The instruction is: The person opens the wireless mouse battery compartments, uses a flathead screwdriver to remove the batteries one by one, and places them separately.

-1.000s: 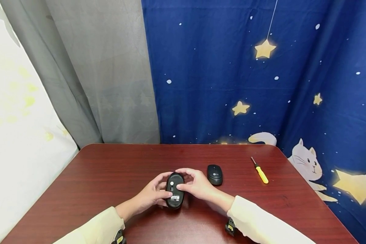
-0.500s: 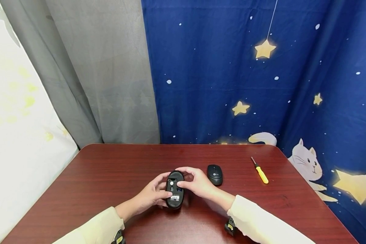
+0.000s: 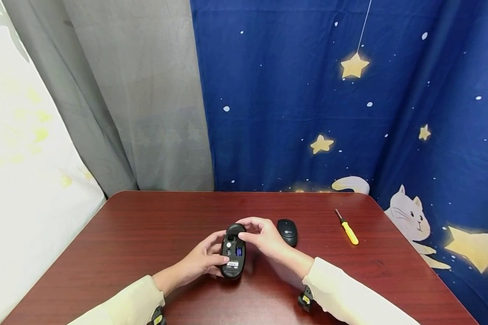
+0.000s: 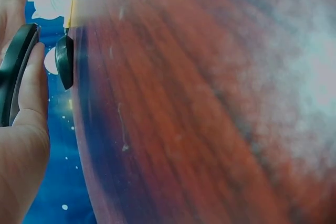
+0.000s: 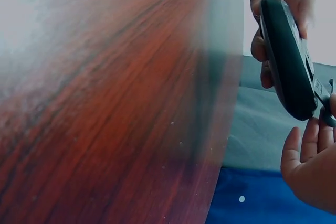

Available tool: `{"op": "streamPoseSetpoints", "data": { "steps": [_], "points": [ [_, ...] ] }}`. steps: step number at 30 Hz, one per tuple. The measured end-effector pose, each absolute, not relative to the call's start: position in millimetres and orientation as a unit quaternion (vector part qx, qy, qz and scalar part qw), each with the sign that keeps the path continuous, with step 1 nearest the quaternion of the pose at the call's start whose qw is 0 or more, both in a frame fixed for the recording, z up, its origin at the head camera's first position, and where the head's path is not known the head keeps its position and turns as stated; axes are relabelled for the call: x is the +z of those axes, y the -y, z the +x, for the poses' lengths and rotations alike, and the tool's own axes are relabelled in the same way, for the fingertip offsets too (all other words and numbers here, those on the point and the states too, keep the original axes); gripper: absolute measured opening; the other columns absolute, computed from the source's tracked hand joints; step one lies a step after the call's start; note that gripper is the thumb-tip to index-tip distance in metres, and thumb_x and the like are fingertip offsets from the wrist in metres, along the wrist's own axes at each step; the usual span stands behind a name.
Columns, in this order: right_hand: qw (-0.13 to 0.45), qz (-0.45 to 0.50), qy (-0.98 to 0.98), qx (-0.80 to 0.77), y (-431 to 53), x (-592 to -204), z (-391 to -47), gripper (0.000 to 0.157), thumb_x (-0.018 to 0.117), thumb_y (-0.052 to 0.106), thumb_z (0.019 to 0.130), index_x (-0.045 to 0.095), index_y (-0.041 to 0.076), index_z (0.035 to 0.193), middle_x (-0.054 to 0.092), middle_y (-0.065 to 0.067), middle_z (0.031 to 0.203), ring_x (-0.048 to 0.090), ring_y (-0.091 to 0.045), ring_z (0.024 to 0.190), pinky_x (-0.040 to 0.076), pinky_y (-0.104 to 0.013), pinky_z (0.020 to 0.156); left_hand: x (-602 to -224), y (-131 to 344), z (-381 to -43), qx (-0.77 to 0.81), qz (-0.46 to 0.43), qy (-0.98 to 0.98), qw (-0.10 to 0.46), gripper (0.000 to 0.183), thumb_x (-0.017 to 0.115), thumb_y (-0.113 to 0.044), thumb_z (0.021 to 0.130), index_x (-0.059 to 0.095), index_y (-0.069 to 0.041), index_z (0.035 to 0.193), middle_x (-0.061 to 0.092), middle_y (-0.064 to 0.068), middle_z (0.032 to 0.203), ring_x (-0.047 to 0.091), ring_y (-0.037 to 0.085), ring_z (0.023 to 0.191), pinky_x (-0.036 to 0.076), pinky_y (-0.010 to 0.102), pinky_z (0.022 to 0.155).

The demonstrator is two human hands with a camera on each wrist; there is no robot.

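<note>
A black computer mouse [image 3: 232,266] is held with its underside facing up above the table. My left hand [image 3: 205,257] grips it from the left, thumb lying over the underside near a white label. At the far end, my right hand [image 3: 264,237] pinches the black battery cover [image 3: 235,229] between thumb and fingers. The cover is tilted up from the mouse, as the right wrist view shows at the cover's edge [image 5: 326,118]. Inside the uncovered compartment lies something blue, like a battery [image 3: 238,251]. In the left wrist view, only the mouse's side [image 4: 18,72] shows.
A second black mouse [image 3: 287,232] rests upright on the table just right of my right hand. Farther right lies a screwdriver [image 3: 349,232] with a yellow handle. The reddish-brown table [image 3: 158,225] ends at curtains [image 3: 268,113] behind.
The battery cover has slid toward the far end and lifted, baring the compartment and the blue item. My right hand moved slightly away with it; the left hand has kept its grip.
</note>
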State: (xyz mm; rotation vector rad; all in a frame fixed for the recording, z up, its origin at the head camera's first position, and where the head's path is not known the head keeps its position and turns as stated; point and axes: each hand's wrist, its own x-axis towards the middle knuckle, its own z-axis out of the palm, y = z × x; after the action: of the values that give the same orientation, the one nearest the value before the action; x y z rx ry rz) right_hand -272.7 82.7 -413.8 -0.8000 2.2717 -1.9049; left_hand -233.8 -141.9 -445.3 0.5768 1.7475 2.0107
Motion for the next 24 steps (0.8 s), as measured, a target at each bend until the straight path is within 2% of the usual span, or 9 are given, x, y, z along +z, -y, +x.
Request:
{"op": "streamPoseSetpoints", "data": {
  "steps": [3, 8, 12, 17, 24],
  "points": [
    [0.065, -0.231, -0.718, -0.653, -82, -411, -274, 0.029, 0.072, 0.005, 0.085, 0.068, 0.000, 0.113, 0.070, -0.010, 0.095, 0.064, -0.017, 0.086, 0.052, -0.028, 0.078, -444, 143, -234, 0.722, 0.203, -0.627, 0.211, 0.071, 0.062, 0.000, 0.091, 0.022, -0.006, 0.149, 0.055, 0.025, 0.125, 0.065, 0.032, 0.098, 0.057, 0.044, 0.074],
    [0.109, -0.193, -0.675, -0.704, -83, -406, -276, 0.032, 0.071, 0.001, 0.084, 0.063, -0.006, 0.114, 0.070, -0.007, 0.093, 0.066, -0.015, 0.082, 0.054, -0.038, 0.081, -443, 144, -234, 0.721, 0.201, -0.625, 0.221, 0.069, 0.062, -0.001, 0.092, 0.024, -0.009, 0.150, 0.054, 0.025, 0.127, 0.065, 0.034, 0.099, 0.057, 0.045, 0.074],
    [0.135, -0.171, -0.635, -0.741, -84, -402, -277, 0.028, 0.070, -0.003, 0.084, 0.060, -0.004, 0.110, 0.068, -0.007, 0.090, 0.066, -0.015, 0.077, 0.055, -0.042, 0.080, -444, 145, -234, 0.724, 0.203, -0.620, 0.224, 0.070, 0.061, 0.000, 0.092, 0.024, -0.009, 0.150, 0.054, 0.025, 0.129, 0.064, 0.035, 0.100, 0.056, 0.046, 0.074],
    [0.149, -0.149, -0.599, -0.772, -84, -398, -281, 0.024, 0.067, -0.005, 0.085, 0.057, 0.000, 0.107, 0.066, -0.009, 0.089, 0.067, -0.017, 0.078, 0.055, -0.043, 0.082, -443, 146, -234, 0.726, 0.204, -0.618, 0.224, 0.070, 0.061, 0.001, 0.091, 0.024, -0.009, 0.150, 0.053, 0.024, 0.130, 0.064, 0.035, 0.101, 0.056, 0.048, 0.075],
    [0.147, -0.125, -0.576, -0.794, -82, -393, -289, 0.028, 0.063, -0.007, 0.087, 0.056, -0.004, 0.114, 0.067, -0.010, 0.095, 0.068, -0.019, 0.081, 0.055, -0.040, 0.081, -441, 148, -231, 0.727, 0.205, -0.615, 0.225, 0.070, 0.061, 0.000, 0.091, 0.024, -0.009, 0.150, 0.054, 0.024, 0.129, 0.064, 0.036, 0.101, 0.056, 0.048, 0.075]
  ]
}}
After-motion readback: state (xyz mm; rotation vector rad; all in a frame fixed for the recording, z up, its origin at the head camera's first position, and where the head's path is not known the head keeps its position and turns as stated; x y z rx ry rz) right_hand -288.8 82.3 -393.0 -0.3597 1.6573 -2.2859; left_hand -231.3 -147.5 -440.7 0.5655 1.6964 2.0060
